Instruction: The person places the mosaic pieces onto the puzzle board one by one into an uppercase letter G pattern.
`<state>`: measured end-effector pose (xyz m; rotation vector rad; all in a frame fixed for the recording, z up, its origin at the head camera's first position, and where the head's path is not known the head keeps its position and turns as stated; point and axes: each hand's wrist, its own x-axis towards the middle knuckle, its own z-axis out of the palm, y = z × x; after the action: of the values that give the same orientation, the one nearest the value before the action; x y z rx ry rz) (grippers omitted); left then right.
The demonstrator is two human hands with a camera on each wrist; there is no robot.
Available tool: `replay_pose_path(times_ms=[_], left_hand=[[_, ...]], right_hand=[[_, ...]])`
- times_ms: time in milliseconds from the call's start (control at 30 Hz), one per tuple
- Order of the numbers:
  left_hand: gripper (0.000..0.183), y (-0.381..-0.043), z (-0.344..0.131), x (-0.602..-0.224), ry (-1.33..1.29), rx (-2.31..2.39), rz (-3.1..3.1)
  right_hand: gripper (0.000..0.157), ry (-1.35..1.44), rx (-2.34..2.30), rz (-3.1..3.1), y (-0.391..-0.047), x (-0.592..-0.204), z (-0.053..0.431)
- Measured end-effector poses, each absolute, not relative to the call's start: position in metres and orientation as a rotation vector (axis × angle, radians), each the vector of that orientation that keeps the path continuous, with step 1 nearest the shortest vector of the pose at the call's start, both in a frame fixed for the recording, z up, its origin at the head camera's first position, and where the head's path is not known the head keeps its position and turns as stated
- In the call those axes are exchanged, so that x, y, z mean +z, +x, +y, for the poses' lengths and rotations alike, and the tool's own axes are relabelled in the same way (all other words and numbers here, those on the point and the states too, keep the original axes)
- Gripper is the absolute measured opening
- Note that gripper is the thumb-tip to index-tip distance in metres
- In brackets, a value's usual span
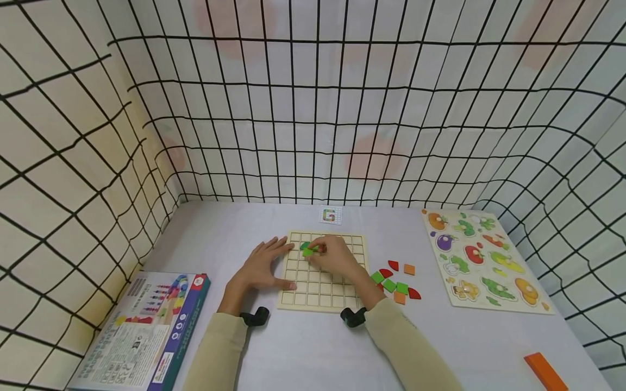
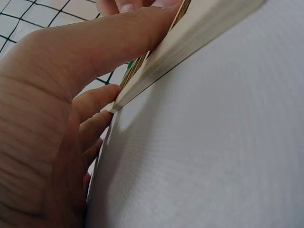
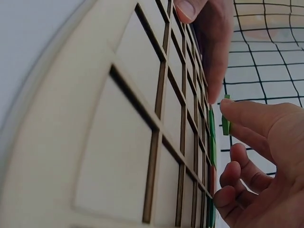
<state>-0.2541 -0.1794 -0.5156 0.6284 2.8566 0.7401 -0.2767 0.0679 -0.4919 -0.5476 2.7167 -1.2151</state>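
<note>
A wooden grid board lies on the white table in front of me. My left hand rests at its left side with fingers spread, the thumb on the board's surface and the fingertips along its edge. Over the upper part of the grid, my right hand pinches a small green tile between thumb and forefinger; in the right wrist view the tile is just off the board. A darker green piece sits in the grid near the top left. Red and green pieces at the far side partly hide behind my right hand.
Loose red quarter-round pieces, green squares and orange squares lie right of the board. A small pattern card is behind it. A vegetable puzzle, an orange block and a box flank it. Black netting surrounds the table.
</note>
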Motion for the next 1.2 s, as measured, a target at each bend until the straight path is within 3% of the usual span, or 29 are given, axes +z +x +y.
replay_pose_path(times_ms=[400, 1200], left_hand=[[0.109, -0.2539, -0.1795, -0.5145, 0.645, 0.741, 2.849], [0.109, -0.2547, -0.1802, -0.5156, 0.648, 0.732, 2.855]], right_hand=[[0.026, -0.493, -1.149, 2.721, -0.2791, -0.4969, 0.0581], [0.018, -0.507, -1.212, 2.706, -0.2765, -0.4951, 0.0608]])
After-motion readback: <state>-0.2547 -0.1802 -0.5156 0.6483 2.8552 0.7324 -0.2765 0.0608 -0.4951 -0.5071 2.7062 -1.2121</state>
